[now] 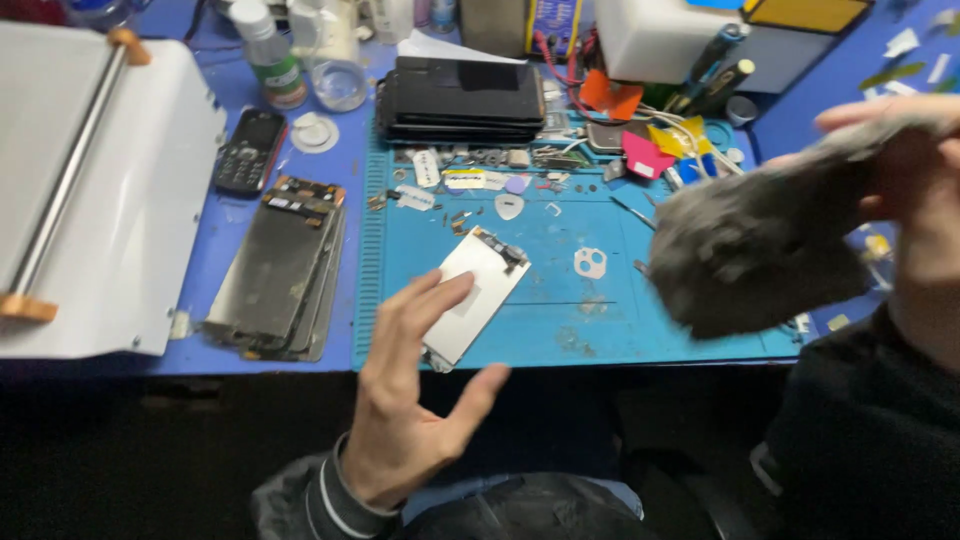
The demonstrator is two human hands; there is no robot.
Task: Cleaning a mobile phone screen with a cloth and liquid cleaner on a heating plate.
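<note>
The left hand (415, 395) hovers spread and released over the bare white phone panel (475, 295); the right hand (915, 180) clutches a blurred grey cloth (760, 245); wiping looks barely begun.

Left hand (410, 400): open, palm up and tilted inward, fingers spread and extended forward, thumb out to the right, wrist in a striped cuff. Right hand (900, 160): raised at the right edge, motion-blurred, fingers curled closed, dark sleeve below.
</note>
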